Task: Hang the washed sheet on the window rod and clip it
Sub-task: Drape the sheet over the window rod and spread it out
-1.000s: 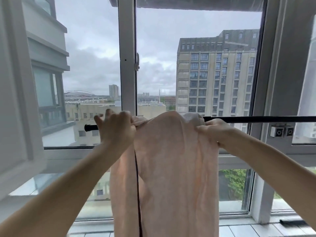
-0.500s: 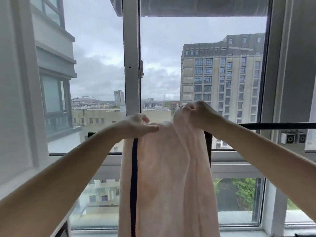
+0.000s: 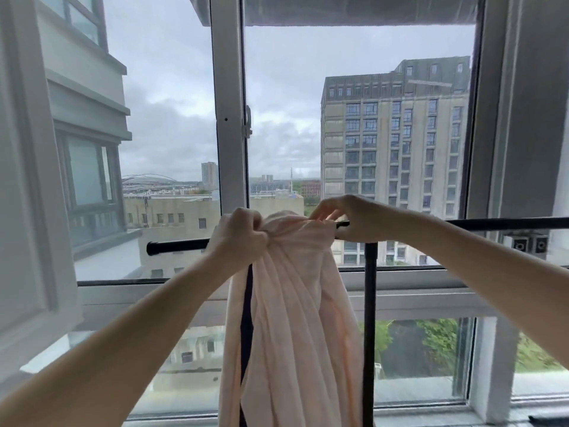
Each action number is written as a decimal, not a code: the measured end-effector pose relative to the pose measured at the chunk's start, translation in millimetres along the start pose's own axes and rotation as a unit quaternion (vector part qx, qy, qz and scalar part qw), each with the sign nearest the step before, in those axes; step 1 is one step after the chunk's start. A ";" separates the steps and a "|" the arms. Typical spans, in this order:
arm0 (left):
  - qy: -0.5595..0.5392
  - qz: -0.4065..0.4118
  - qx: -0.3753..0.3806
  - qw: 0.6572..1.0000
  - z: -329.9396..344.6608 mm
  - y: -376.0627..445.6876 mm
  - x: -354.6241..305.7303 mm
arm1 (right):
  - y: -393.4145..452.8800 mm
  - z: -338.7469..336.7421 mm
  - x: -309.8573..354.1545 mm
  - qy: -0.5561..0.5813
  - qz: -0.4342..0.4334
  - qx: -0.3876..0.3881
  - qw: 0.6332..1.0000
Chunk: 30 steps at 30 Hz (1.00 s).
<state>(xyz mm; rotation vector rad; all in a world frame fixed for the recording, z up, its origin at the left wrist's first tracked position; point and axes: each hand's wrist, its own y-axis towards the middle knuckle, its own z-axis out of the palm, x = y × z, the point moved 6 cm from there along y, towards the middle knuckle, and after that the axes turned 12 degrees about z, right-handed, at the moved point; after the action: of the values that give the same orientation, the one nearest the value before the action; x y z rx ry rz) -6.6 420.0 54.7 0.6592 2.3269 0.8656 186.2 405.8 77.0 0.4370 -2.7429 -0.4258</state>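
Observation:
A pale pink sheet [image 3: 295, 318] with a dark stripe hangs bunched over the black window rod [image 3: 177, 245], which runs across the window to the right edge. My left hand [image 3: 238, 238] grips the gathered cloth at the rod on the sheet's left side. My right hand [image 3: 348, 218] pinches the top fold of the sheet at its right side, with the rod passing under the fingers. The rod is hidden where the cloth covers it. No clip is in view.
A black upright post [image 3: 369, 334] drops from the rod just right of the sheet. A white window mullion [image 3: 229, 118] with a handle stands behind the hands. An opened window sash [image 3: 27, 180] juts in at left. A small bracket [image 3: 529, 243] sits under the rod at right.
My left hand has closed round the cloth and bunched it tighter against the rod. My right hand has moved right and lower, now pinching the fold at the rod. The sheet looks narrower.

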 end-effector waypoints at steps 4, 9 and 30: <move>-0.048 0.020 0.021 0.998 -5.2 2.5 12.4 | -0.5 21.2 -21.8 -0.162 0.003 -0.057 0.985; -0.008 0.024 0.018 1.000 -4.7 1.7 14.6 | 1.2 18.5 -2.2 -0.139 0.011 -0.215 0.967; 0.062 -0.001 0.054 0.997 25.2 4.6 -35.9 | 2.0 -10.1 -14.0 -0.059 0.174 -0.197 0.963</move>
<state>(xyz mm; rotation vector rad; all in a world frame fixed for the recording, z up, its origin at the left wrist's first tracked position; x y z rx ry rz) 36.7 411.8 53.9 0.6647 2.4985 0.8054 202.0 410.1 83.0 -0.1733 -2.6707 -0.8977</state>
